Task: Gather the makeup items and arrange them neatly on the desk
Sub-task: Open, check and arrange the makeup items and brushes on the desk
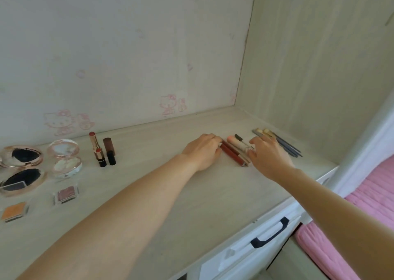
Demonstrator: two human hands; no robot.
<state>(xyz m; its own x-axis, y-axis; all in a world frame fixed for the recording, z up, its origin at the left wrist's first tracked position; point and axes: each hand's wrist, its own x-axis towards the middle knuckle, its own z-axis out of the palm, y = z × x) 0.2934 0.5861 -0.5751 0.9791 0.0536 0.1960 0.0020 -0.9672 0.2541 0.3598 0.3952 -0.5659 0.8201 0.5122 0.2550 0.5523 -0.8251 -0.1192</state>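
On the pale desk point(191, 194) a row of slim tubes lies side by side: red-brown lip glosses point(231, 153), a peach-capped tube point(236, 143) and a black-tipped pencil point(240, 138). My left hand point(203, 151) rests palm down with its fingertips against the left side of the row. My right hand point(269, 155) lies over the row's right side, fingers spread and touching the tubes. Neither hand lifts anything. Two thin brushes point(279, 141) lie just beyond my right hand.
At the left stand three lipsticks point(102, 149), an open round compact point(65, 157), a black-padded open compact point(21, 169) and two small eyeshadow pans point(66, 194) point(15, 211). A wall closes the right side. A drawer handle point(270, 234) and pink bedding point(366, 205) lie below right.
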